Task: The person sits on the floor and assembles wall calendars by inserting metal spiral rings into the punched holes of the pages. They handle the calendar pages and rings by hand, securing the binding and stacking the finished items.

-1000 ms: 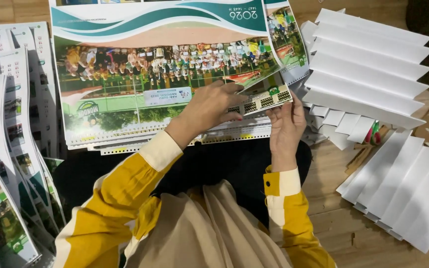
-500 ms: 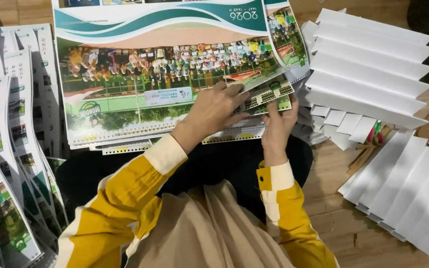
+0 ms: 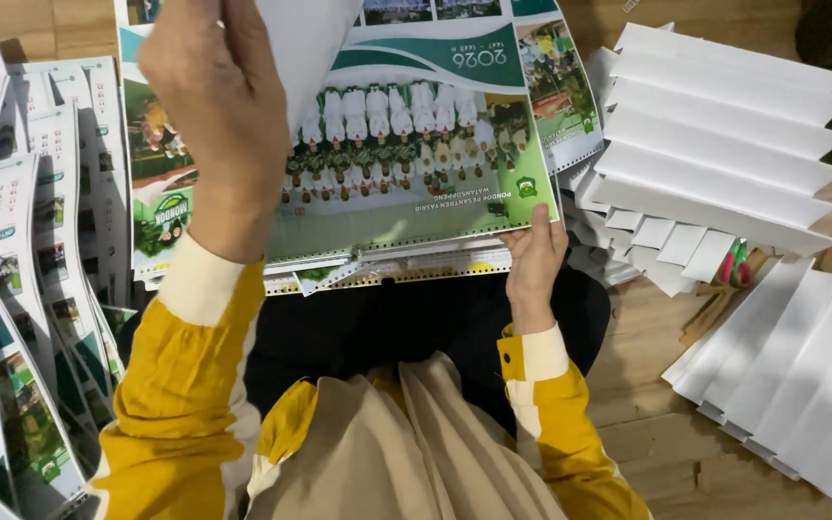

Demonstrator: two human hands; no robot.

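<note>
Left hand: the left hand [image 3: 219, 125] is raised close to the camera, fingers closed on the edge of a white sheet [image 3: 305, 53] that it lifts off the stack; only the blank back of that sheet shows.
Right hand: the right hand [image 3: 534, 258] lies at the near right corner of the top calendar page [image 3: 416, 193], thumb on top of the paper and fingers under the edge, pinching it.
Calendar page: it shows a green header band and a group photo of people in white, printed upside down from this view; it sits on the stack in front of the person's lap, its near edge punched with a row of small holes.
Stack below: more punched pages [image 3: 406, 272] stick out under the top one along the near edge, slightly fanned.
Left side of the floor: overlapping printed sheets [image 3: 12, 289] are spread in a long fan, touching one another.
Right side of the floor: two fans of white folded cards, one [image 3: 724, 144] at the far right and one [image 3: 792, 376] nearer, lie on the wooden floor [image 3: 666, 453].
Between the fans: a small red and green object [image 3: 736, 265], too small to identify.
Sleeves: yellow with pale cuffs.
</note>
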